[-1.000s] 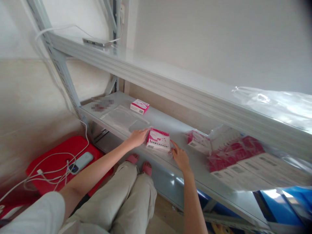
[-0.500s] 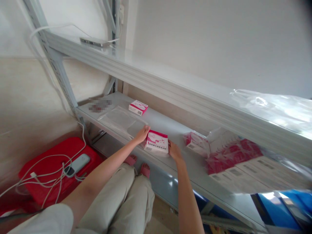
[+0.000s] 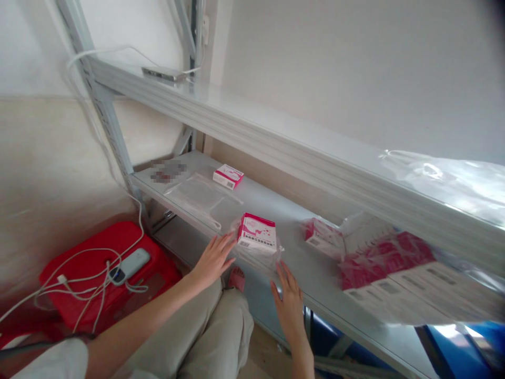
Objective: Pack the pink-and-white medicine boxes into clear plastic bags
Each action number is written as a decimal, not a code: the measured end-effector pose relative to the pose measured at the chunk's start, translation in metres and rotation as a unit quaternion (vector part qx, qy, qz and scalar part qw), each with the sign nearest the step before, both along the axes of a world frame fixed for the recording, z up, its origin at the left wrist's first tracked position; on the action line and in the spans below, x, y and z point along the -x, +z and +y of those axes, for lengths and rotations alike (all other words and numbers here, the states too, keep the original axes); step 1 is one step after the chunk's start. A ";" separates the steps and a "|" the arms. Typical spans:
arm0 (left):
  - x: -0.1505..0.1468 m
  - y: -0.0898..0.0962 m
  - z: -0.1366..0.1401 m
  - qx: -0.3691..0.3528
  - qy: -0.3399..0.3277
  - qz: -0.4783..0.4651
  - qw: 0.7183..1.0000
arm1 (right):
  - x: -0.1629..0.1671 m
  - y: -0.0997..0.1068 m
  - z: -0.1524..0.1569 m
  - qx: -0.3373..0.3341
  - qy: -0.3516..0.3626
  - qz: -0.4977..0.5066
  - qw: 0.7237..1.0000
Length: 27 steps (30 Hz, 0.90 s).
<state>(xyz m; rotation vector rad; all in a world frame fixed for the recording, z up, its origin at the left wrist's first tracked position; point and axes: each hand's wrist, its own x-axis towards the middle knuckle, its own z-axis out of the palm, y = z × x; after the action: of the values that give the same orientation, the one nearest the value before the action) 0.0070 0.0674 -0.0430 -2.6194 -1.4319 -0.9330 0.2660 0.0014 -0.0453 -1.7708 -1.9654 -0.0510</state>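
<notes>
A pink and white box [image 3: 258,233] lies on the lower shelf near its front edge, with clear plastic film around or under it. My left hand [image 3: 213,259] is open, its fingertips close to the box's left front corner; whether they touch the film I cannot tell. To the right, my right hand [image 3: 289,295] is open with fingers apart, in front of the shelf edge and just below the box's right corner. Left of the box a clear plastic bag [image 3: 199,197] lies flat. Behind that bag sits another pink and white box [image 3: 228,176].
Several bagged pink and white boxes [image 3: 394,263] stand at the right of the lower shelf [image 3: 272,205]. Above runs the upper shelf [image 3: 276,131], with a flat device [image 3: 163,73] and clear plastic [image 3: 445,176]. A red stool [image 3: 150,284] at left holds cables and a power bank [image 3: 134,263].
Both hands have let go of the box and drawn back toward me, fingers opening. The box stays near the shelf's front edge. The view has shifted slightly.
</notes>
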 end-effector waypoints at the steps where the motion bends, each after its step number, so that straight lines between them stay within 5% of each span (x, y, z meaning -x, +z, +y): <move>1: 0.008 0.009 0.003 -0.007 0.003 0.001 1.000 | -0.001 0.009 0.004 -0.008 0.000 0.015 1.000; 6: 0.055 0.044 0.049 -0.019 0.010 0.045 0.999 | 0.005 0.066 0.066 0.053 0.112 -0.001 0.992; 12: 0.086 0.018 0.082 0.140 -0.012 0.105 0.985 | 0.029 0.091 0.143 0.249 0.176 -0.054 0.951; 21: 0.085 0.009 0.066 0.169 -0.032 0.070 0.983 | 0.028 0.091 0.142 0.222 0.199 -0.066 0.952; 27: 0.078 0.035 0.062 0.123 -0.044 0.022 0.991 | 0.028 0.104 0.139 0.238 0.206 -0.025 0.949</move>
<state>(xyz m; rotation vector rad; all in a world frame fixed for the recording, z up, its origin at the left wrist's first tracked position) -0.0709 0.1291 -0.0077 -2.8784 -1.5215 -0.7423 0.2382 0.1407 0.0583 -1.5843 -2.4992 0.5664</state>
